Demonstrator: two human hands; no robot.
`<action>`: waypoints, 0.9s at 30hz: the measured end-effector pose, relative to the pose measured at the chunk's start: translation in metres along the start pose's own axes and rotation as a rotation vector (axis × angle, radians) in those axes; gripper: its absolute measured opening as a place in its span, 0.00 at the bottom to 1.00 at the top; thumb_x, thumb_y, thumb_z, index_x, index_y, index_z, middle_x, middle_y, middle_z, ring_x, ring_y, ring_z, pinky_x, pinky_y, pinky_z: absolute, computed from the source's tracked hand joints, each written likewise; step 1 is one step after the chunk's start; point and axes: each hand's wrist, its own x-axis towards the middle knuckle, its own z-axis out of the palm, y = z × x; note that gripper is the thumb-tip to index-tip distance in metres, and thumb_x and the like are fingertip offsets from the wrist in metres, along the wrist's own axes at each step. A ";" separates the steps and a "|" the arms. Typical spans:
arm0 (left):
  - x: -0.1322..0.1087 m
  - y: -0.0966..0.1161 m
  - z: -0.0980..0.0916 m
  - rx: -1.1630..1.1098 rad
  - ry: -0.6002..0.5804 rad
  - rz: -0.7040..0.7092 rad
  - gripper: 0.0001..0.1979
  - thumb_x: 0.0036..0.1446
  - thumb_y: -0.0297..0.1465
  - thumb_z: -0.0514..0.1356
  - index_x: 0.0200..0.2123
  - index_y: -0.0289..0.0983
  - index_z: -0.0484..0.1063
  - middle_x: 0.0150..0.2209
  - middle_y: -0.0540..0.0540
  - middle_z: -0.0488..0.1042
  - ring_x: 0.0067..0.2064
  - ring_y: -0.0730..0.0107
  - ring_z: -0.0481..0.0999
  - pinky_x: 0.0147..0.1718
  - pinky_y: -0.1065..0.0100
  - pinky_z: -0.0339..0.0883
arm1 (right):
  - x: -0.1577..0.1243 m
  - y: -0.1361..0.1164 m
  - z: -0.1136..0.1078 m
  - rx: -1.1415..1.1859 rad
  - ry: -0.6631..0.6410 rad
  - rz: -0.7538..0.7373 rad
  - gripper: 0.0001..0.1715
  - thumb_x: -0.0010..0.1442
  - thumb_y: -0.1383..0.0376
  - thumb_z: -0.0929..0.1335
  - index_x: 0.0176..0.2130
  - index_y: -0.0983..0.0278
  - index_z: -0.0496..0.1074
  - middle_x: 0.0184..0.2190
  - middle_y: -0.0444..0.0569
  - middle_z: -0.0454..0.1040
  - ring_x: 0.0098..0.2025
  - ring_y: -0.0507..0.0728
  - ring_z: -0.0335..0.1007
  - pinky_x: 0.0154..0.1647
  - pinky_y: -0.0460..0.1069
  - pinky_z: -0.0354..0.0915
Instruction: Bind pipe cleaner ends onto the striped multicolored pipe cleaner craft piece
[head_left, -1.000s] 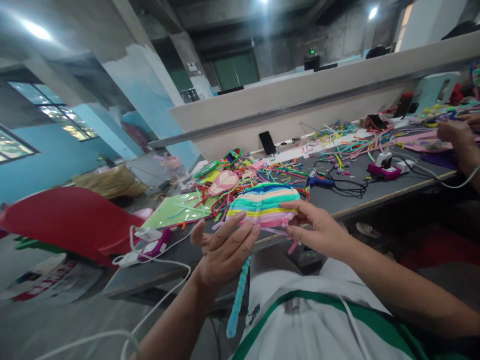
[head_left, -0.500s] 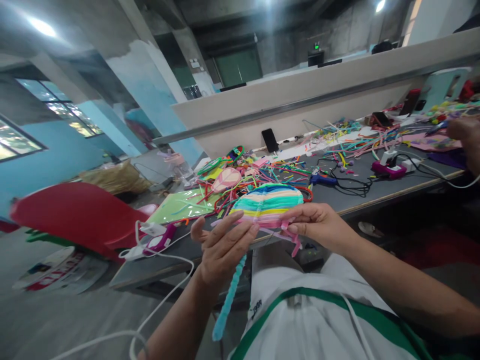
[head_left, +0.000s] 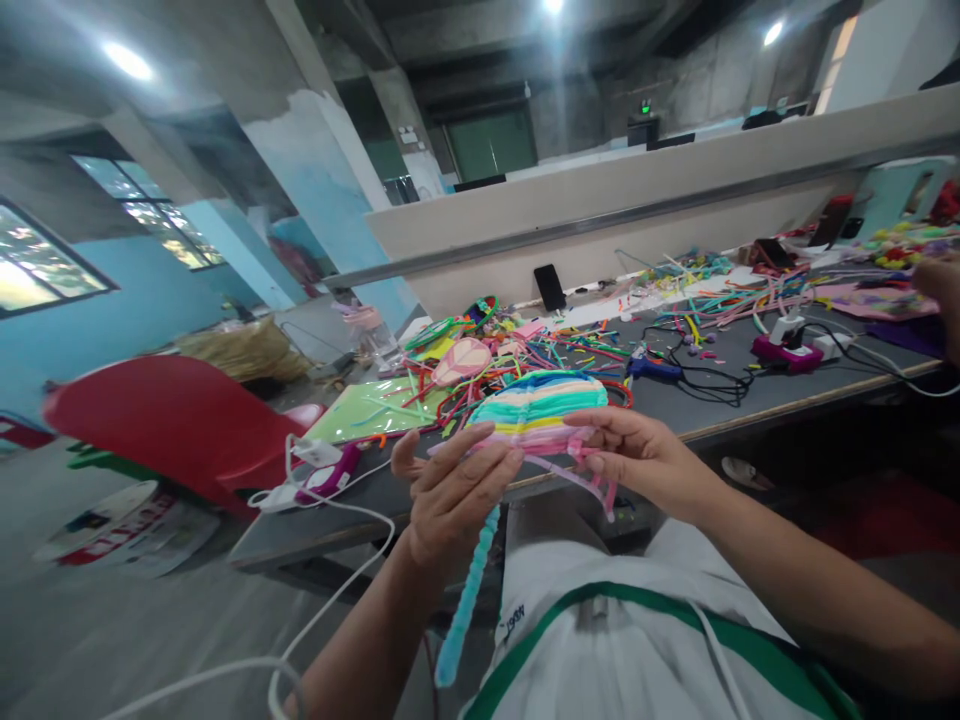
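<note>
A dome-shaped piece (head_left: pixel 536 400) of fuzzy stems, striped blue, peach, teal, yellow and pink, is held up over the table's front edge. My left hand (head_left: pixel 461 490) grips its lower left side, fingers wrapped round. Below that hand hangs a thick light-blue fuzzy rod (head_left: pixel 472 600). My right hand (head_left: pixel 645 455) pinches the lower right edge between thumb and fingers. Pink and lilac stem ends (head_left: pixel 600 490) dangle beneath my right fingertips.
Loose coloured stems (head_left: pixel 577 345), a green sheet (head_left: pixel 367 410), a blue glue gun (head_left: pixel 654 367) and magenta power strips (head_left: pixel 786 354) lie on the dark table (head_left: pixel 720 410). A phone (head_left: pixel 550 288) leans behind. A red chair (head_left: pixel 165 420) stands left; another person's hand (head_left: pixel 941 290) shows right.
The whole view has shifted slightly. Both hands keep hold of the striped piece, and the lilac strand beneath it now hangs in a wider curve.
</note>
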 end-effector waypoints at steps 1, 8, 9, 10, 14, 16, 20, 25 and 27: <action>-0.001 0.000 0.000 0.006 -0.006 -0.004 0.15 0.58 0.23 0.56 0.45 0.45 0.75 0.38 0.51 0.80 0.52 0.63 0.74 0.64 0.50 0.34 | 0.000 -0.001 0.001 -0.032 -0.002 0.005 0.22 0.56 0.63 0.70 0.51 0.61 0.69 0.32 0.45 0.73 0.31 0.49 0.70 0.29 0.42 0.67; 0.001 -0.003 0.000 -0.048 -0.020 -0.024 0.15 0.58 0.23 0.57 0.45 0.44 0.75 0.39 0.50 0.80 0.52 0.63 0.74 0.64 0.51 0.39 | -0.001 0.003 0.000 -0.595 0.067 -0.148 0.25 0.58 0.66 0.66 0.56 0.59 0.63 0.31 0.45 0.72 0.28 0.50 0.67 0.28 0.45 0.65; 0.002 -0.003 0.000 -0.058 -0.030 -0.030 0.15 0.58 0.23 0.57 0.45 0.44 0.75 0.39 0.50 0.80 0.52 0.63 0.74 0.63 0.51 0.41 | -0.002 0.004 0.000 -0.727 0.100 -0.204 0.25 0.58 0.66 0.66 0.56 0.59 0.63 0.33 0.46 0.73 0.30 0.52 0.69 0.31 0.46 0.66; 0.003 -0.003 0.000 -0.070 -0.041 -0.039 0.15 0.58 0.23 0.57 0.45 0.44 0.75 0.39 0.50 0.80 0.51 0.63 0.74 0.63 0.52 0.43 | -0.003 0.006 -0.001 -0.862 0.130 -0.267 0.25 0.58 0.67 0.65 0.56 0.59 0.64 0.36 0.48 0.74 0.33 0.54 0.70 0.35 0.48 0.67; 0.007 -0.002 0.003 -0.100 -0.047 -0.067 0.12 0.56 0.22 0.59 0.41 0.43 0.75 0.36 0.51 0.80 0.49 0.64 0.76 0.62 0.52 0.45 | -0.004 0.008 -0.002 -1.237 0.209 -0.504 0.22 0.59 0.69 0.63 0.54 0.60 0.67 0.43 0.53 0.75 0.45 0.60 0.70 0.47 0.54 0.66; 0.010 0.000 0.004 -0.096 -0.036 -0.081 0.12 0.55 0.21 0.60 0.39 0.43 0.76 0.35 0.52 0.80 0.47 0.65 0.77 0.63 0.50 0.43 | -0.003 0.007 -0.002 -1.289 0.253 -0.586 0.22 0.58 0.70 0.64 0.52 0.60 0.69 0.42 0.53 0.74 0.45 0.60 0.69 0.48 0.55 0.66; 0.014 0.003 0.003 -0.103 -0.013 -0.144 0.09 0.54 0.23 0.61 0.36 0.42 0.75 0.34 0.52 0.80 0.45 0.65 0.78 0.63 0.50 0.43 | -0.001 0.005 -0.003 -1.240 0.300 -0.655 0.19 0.59 0.68 0.65 0.51 0.58 0.70 0.50 0.54 0.71 0.51 0.60 0.68 0.51 0.55 0.66; 0.013 0.007 0.003 -0.170 -0.026 -0.247 0.06 0.52 0.25 0.62 0.33 0.41 0.75 0.33 0.51 0.80 0.43 0.63 0.78 0.61 0.47 0.46 | 0.004 0.009 -0.004 -1.045 0.164 -0.614 0.20 0.63 0.69 0.62 0.53 0.57 0.67 0.54 0.52 0.70 0.56 0.57 0.67 0.55 0.53 0.66; 0.013 0.008 0.004 -0.194 -0.016 -0.274 0.06 0.52 0.24 0.62 0.33 0.41 0.76 0.32 0.51 0.80 0.42 0.63 0.78 0.61 0.47 0.47 | 0.007 0.012 -0.005 -0.964 0.120 -0.648 0.19 0.62 0.69 0.63 0.53 0.58 0.67 0.50 0.52 0.73 0.54 0.56 0.68 0.54 0.52 0.66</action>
